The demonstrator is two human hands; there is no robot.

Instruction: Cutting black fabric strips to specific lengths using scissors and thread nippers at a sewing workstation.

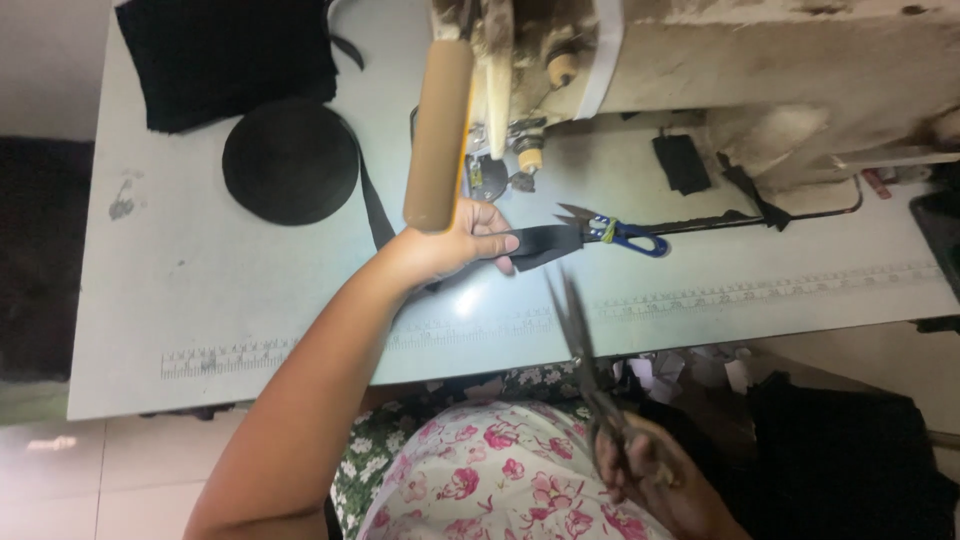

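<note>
My left hand (455, 243) pinches a black strap (545, 242) flat against the pale sewing table (200, 290), just below the sewing machine's needle area (505, 160). The strap runs back from my hand to a round black roll (290, 160). My right hand (655, 475) is low over my lap and grips large scissors (578, 340), blades pointing up toward the strap's cut end. Small blue-handled snips (620, 235) lie just right of the strap's end.
An old cream sewing machine (760, 60) fills the top right. A tan cylinder (438, 135) hangs in front of it. Black fabric (225, 55) lies at the top left, a small black patch (682, 162) under the machine. A ruler strip (760, 292) lines the table's front edge.
</note>
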